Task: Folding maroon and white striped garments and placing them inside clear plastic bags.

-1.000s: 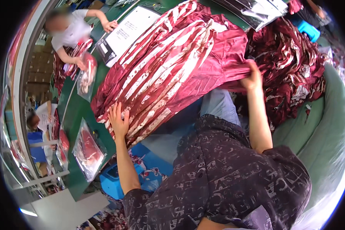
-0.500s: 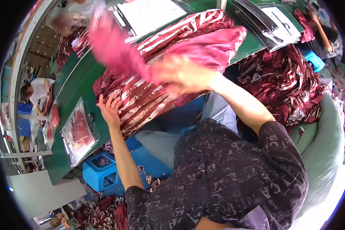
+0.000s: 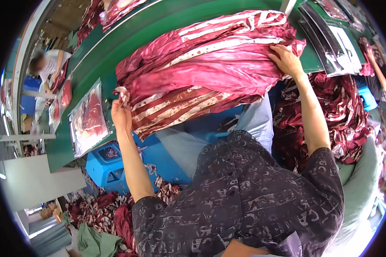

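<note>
A long pile of shiny red-and-white striped cloth lies across the table edge in front of me, its near side hanging over my lap. My left hand is at the pile's left end, its fingers closed on a bunched corner of the striped cloth. At the right end my right hand rests on top of the cloth, fingers stretched out and apart. The upper layer is smooth pinkish red with folds running lengthwise. Below it show mottled brown-red and cream stripes.
Clear-bagged folded cloth lies on the green table to the left. Black-edged packages are at the right. A heap of striped cloth sits right of my lap. Blue stools stand below the table. Other people work nearby.
My right hand has moved from mid-pile to its right end. The red cloth that was blurred in the air now lies along the pile. My left hand has closed on its corner.
</note>
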The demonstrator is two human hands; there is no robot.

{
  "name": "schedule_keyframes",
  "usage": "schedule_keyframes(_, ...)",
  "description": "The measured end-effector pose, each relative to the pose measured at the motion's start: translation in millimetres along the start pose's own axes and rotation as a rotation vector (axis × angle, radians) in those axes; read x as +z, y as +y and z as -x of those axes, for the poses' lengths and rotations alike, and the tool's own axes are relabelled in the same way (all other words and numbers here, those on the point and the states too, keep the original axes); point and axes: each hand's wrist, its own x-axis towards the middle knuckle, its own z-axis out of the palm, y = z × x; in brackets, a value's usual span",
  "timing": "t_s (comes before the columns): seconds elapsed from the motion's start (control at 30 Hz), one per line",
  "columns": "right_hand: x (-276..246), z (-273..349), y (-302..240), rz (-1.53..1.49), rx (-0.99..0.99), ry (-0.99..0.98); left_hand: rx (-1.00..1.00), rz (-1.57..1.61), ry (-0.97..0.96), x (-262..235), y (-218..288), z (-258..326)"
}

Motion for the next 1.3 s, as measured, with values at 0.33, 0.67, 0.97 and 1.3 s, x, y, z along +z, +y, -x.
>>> schedule_keyframes(0.33, -39.2, 76.8, -49.3, -0.007, -0.562, 0.193, 0.515, -1.58, -0.147, -55.8, 34.9, 145.9)
schedule_keyframes(0.67, -1.1, 76.9, -56.8, 0.014, -0.653, -0.028, 0.469, -1.261, -0.299, -44.6, 4.1, 117.9)
schedule_keyframes(0.97, -108.0, -20.9, -33.2, -0.596, 0.051, -0.779, -0.147, -0.125, 0.34, -43.6, 54.8, 21.6)
schedule_keyframes(1.3, -0.9, -106.8, -97.8, -0.048, 0.08, 0.187, -0.057, -1.401, 0.332, 7.6, 29.4, -71.1)
